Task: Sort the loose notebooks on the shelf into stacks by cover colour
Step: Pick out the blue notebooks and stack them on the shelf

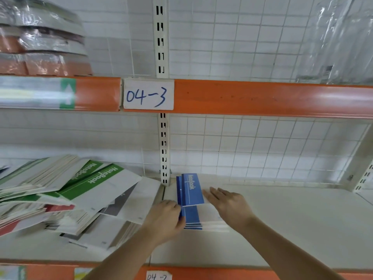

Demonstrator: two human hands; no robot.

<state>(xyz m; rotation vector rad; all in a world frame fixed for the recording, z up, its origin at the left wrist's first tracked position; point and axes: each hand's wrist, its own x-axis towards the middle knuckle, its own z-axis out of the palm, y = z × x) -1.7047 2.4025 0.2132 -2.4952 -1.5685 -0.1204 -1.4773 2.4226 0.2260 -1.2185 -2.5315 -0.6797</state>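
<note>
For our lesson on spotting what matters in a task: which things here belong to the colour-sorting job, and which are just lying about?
Part of the job:
- blue notebook stack, between left hand and right hand
- mixed notebook pile: green, red, grey covers

Just lying about:
- wrapped packs on the upper shelf
- clear plastic sleeves
- label 04-3

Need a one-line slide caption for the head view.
Both hands square up a blue notebook stack beside the unsorted pile.

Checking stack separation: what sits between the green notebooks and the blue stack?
Head view: white notebooks, fanned, between green notebooks and blue stack.
</note>
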